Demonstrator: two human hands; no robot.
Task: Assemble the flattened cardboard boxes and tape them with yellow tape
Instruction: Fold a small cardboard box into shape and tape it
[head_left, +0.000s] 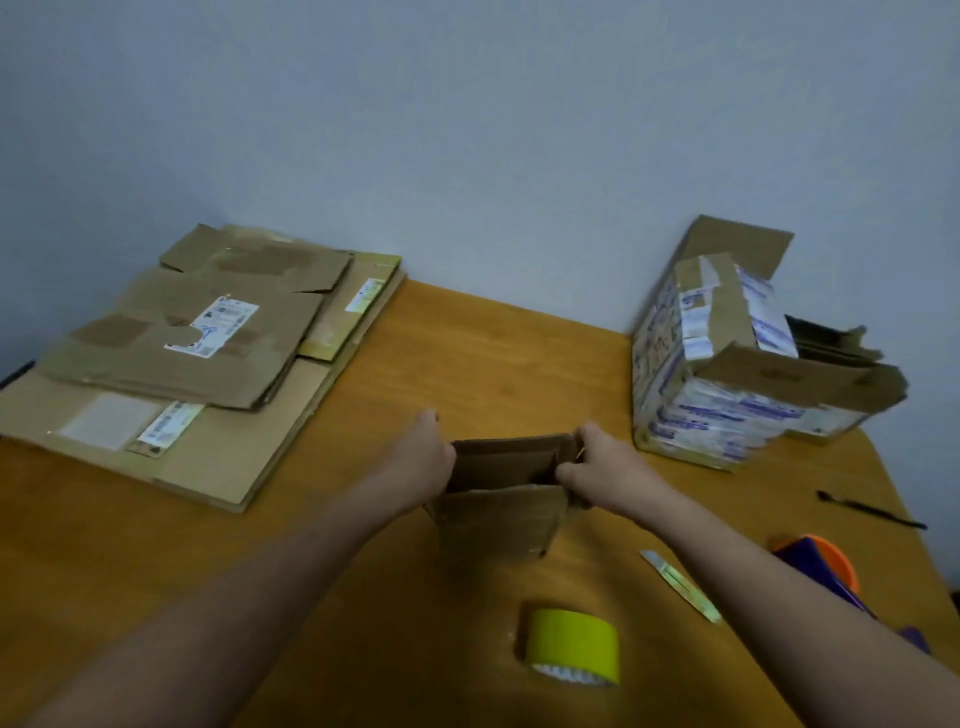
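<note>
Both bare forearms reach forward over the wooden table (519, 353), a smooth honey-brown slab with a rounded right corner, and meet at its middle. The left hand (423, 452) is set back-up against the left wall of a small cardboard box (498, 514). Its fingers are out of sight behind the cardboard, so I cannot tell whether they curl or lie straight. The right hand (602, 467) grips the right wall, with the thumb bent over the top edge and the fingers wrapped round the outside.

At the far left corner lies a stack of flattened boxes (197, 364). These are broad, matte brown sheets, creased and scuffed, with white printed labels and patches of old brown tape. Their edges run over the table's far and left edges.

At the far right edge stands a large open box (727, 364). It is rectangular and its sides are wrapped in glossy white-and-blue printed tape. Its plain brown flaps are splayed up and outward.

The small cardboard box between the hands is dull brown and open at the top, with one flap hanging toward the near edge.

Near the near edge, just right of centre, a roll of yellow tape (574, 644) lies tilted, its surface smooth and glossy. At the right edge sits an orange and purple plastic object (821, 566). Between it and the roll lies a thin yellow-green strip (680, 584) with a pale pointed end. A slim black pen-like stick (872, 512) lies farther back along the right edge.
</note>
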